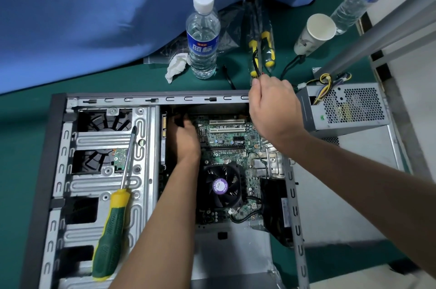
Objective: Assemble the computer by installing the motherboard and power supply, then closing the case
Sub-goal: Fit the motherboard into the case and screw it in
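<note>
The board [230, 147] already lay inside the open case [101, 104], while the supply [344, 107] sat outside on the mat [23, 112], just beside the case's rear edge, so the work stood between the two installs: dressing cables before the supply went in. The next move, by my judgement, called for routing the black cable [256, 62] clear of the slots and seating whatever the left hand [186, 140] was working on.

That left hand reached deep into the far corner of the bay, fingers curled on something dark, possibly a connector; shadow hid it. The right hand [271, 104] hovered above the case's far rim, pinching the cable taut and upward. The screwdriver [113, 225] rested unused on the drive cage [103, 171].
</note>
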Tool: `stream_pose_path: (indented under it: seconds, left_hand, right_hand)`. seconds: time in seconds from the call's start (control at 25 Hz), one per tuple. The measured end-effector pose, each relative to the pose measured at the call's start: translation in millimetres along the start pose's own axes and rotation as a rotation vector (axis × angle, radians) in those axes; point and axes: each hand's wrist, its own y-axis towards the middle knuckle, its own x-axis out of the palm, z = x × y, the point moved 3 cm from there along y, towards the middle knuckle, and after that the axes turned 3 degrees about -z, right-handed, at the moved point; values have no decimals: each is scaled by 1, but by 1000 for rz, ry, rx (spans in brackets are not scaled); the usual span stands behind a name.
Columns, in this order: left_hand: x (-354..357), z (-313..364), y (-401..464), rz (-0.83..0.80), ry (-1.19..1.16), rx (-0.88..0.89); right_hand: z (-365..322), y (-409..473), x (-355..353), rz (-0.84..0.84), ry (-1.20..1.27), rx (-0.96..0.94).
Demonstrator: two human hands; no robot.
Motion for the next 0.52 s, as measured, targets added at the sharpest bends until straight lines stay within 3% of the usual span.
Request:
stream_pose_path:
  seconds: [0.2,0.28,0.32,0.4,0.44,0.48,0.52]
  left_hand:
    - [-2,-6,-4,-110,-30,-130]
    - [-2,-7,-6,-115,36,-68]
    - [-1,-12,-4,-108,-30,-91]
    - [-1,-7,-15,-256,-216,-243]
    - [0,-6,-7,-156,264,-53]
    - [-1,-5,0,-73,620,9]
    - [-15,5,-4,237,503,92]
  right_hand:
    - [0,1,0,-6,-4,6]
    - [1,1,0,-14,-1,7]
    - [1,1,1,-13,-1,7]
    - [0,0,0,-5,3,0]
    - [0,0,-1,-2,6,-5]
    - [0,1,-1,-4,7,-8]
    - [0,1,0,-14,1,-8]
